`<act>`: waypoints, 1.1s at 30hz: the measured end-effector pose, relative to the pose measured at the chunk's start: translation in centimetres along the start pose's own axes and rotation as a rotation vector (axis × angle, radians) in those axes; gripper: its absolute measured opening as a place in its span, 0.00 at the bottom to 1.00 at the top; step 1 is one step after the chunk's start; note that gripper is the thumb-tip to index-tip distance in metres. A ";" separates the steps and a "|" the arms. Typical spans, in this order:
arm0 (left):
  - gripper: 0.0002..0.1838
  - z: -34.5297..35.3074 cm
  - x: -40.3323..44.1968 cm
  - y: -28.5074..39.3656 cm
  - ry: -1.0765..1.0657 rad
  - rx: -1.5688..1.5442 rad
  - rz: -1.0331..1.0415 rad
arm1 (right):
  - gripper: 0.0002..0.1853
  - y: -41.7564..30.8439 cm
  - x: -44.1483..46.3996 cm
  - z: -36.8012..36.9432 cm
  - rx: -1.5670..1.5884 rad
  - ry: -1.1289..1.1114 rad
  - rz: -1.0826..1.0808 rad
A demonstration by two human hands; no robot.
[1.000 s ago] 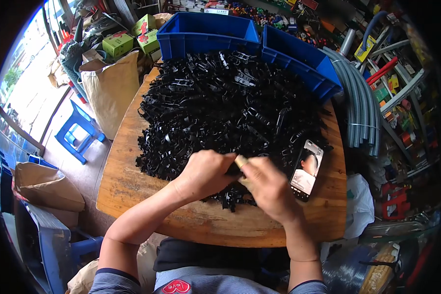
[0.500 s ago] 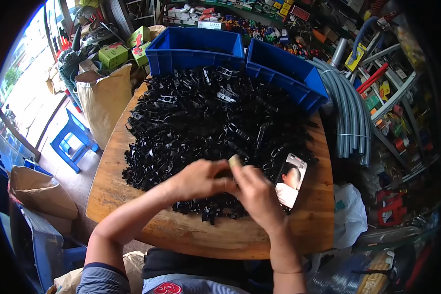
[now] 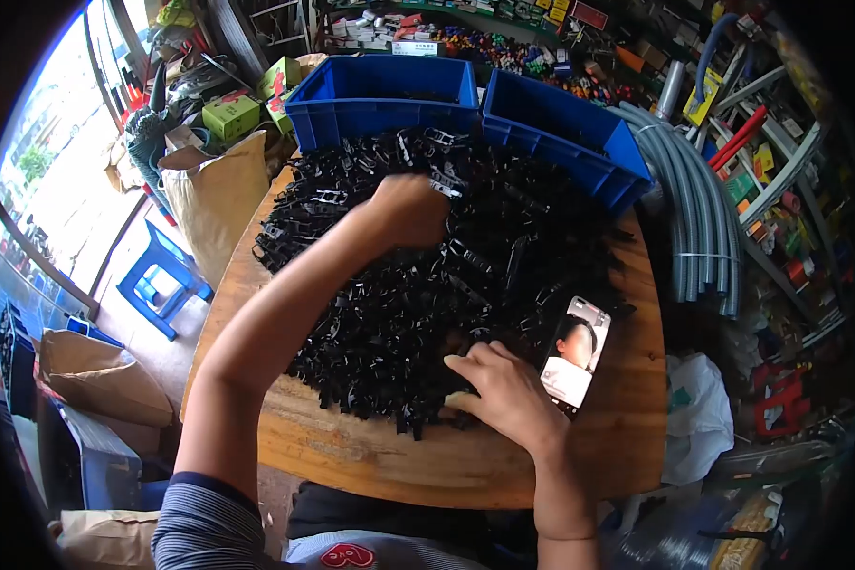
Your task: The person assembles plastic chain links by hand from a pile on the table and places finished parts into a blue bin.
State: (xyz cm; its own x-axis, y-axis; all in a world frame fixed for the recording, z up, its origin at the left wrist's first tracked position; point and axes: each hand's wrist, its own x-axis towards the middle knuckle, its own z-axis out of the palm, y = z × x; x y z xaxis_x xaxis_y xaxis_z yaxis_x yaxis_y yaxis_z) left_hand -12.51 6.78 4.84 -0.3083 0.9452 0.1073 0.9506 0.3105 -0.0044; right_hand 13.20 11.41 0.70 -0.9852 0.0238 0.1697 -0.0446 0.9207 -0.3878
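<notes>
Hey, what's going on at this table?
Someone is working barehanded over a big heap of small black parts on a wooden table. The left hand is out over the far part of the heap; whether it holds anything is hidden. The right hand is over the near side, thumb and forefinger apart, close to a phone with its screen lit. Two blue bins stand beyond the heap.

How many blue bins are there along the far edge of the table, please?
2: one blue bin is behind the black pieces, left of centre; the second bin is to its right, set at an angle. None seems hidden there.
</notes>
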 end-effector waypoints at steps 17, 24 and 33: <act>0.12 4.2 -9.2 0.1 0.175 -0.231 -0.076 | 0.10 1.2 0.4 -1.2 0.056 0.101 0.179; 0.14 5.3 -10.2 4.6 0.183 -0.147 0.162 | 0.12 1.1 1.0 1.8 0.098 0.073 0.123; 0.13 6.1 -4.2 5.3 0.347 -0.014 0.108 | 0.05 0.3 1.4 0.7 0.230 0.177 0.073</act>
State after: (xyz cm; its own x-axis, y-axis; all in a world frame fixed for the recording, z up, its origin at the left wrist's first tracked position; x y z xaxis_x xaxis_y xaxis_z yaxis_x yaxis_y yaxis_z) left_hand -6.42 5.09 -1.72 -0.1776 0.8811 0.4384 0.9780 0.2074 -0.0206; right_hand 11.65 11.43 0.24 -0.9438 0.1731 0.2817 -0.0309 0.8021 -0.5963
